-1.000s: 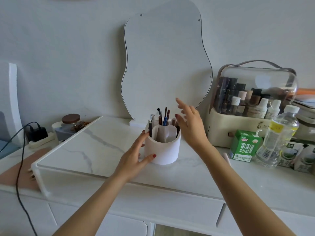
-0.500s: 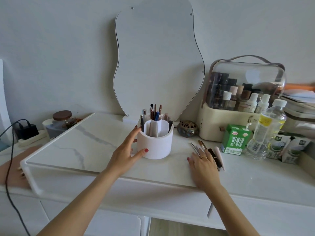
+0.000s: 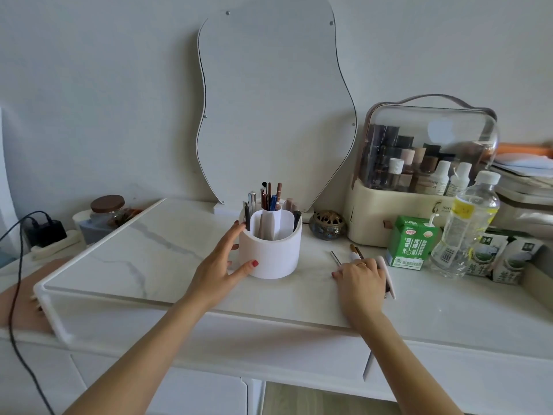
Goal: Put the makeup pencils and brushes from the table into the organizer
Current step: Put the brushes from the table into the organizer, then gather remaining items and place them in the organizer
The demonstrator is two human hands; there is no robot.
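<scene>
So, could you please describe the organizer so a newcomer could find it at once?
Find the wavy mirror leaning on the wall. Just before its base stands the organizer, a white round tub with dividers, holding upright pencils, unlike the brass jar to its right.

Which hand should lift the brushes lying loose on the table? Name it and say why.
Right. The right hand already lies on the loose brushes, while the left hand steadies the organizer.

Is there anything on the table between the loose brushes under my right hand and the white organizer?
Nothing visible. The marble between the brushes under the right hand and the organizer is bare; the brass pot sits further back, off that line.
</scene>
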